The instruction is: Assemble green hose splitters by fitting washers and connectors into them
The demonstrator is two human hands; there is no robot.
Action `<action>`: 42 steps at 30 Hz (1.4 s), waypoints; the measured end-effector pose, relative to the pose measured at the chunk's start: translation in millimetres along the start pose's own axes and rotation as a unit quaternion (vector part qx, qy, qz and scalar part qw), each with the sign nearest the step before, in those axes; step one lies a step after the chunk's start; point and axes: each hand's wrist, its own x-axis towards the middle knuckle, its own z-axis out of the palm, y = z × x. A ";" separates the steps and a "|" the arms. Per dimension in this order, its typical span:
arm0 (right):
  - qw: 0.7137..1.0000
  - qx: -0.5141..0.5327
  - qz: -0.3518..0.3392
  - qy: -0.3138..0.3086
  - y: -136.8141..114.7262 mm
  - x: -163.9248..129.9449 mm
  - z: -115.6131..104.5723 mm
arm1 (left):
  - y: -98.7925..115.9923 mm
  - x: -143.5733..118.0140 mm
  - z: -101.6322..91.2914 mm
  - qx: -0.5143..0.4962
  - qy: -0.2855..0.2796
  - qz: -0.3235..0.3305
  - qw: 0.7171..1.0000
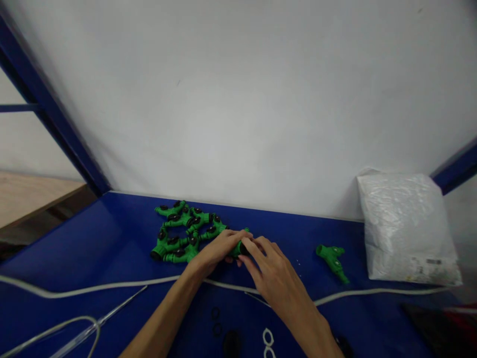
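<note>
1. At the middle of the blue counter (93, 248), both hands meeting on one green fitting (239, 247).
2. Left hand (216, 251) curled over the fitting from the left, fingers closed around its body.
3. Right hand (274, 276) reaching in from the right, fingertips pinched at the fitting's dark end; whether anything small sits between them cannot be told.
4. Just left of the hands, a heap of green fittings (184, 231) with black caps, lying in a loose cluster and touching one another.
5. Off to the right and well apart, a single green fitting (333, 261) lying alone on its side.
6. Further right, a white plastic bag (404, 226) resting against the wall (242, 99).
7. Nearer the body, a white cable (93, 286) running across the counter from left to right, passing under both forearms.
8. At the near edge, two small black rings (216, 320) and two white rings (268, 343) lying flat, with a dark round object (233, 343) between them, too blurred to name.
9. Behind everything, a plain pale wall, framed by dark blue struts (48, 109) at left and right.
10. Beyond the left strut, a wooden surface (30, 194).
</note>
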 end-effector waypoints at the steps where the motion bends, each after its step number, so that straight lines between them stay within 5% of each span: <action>1: 1.000 0.003 0.005 0.000 0.0 -0.5 0.1 | -0.5 0.2 0.2 0.005 0.000 0.000 1.000; 15: 0.983 0.141 0.101 0.052 0.6 -4.7 8.8 | 8.0 3.1 12.8 0.031 0.060 0.053 0.996; 28: 0.904 0.344 0.247 0.056 -6.6 1.2 3.3 | 4.4 2.5 18.7 0.047 0.148 0.219 0.963; 32: 0.841 0.446 0.302 0.054 -6.2 2.3 3.3 | 7.3 -1.6 19.9 0.077 0.174 0.242 0.951; 39: 0.617 0.685 0.387 0.028 -5.6 9.4 1.8 | 7.9 -5.9 19.5 0.129 0.201 0.267 0.934; 42: 0.572 0.714 0.403 0.002 -3.8 9.7 3.4 | 9.1 -5.0 19.3 0.112 0.192 0.267 0.938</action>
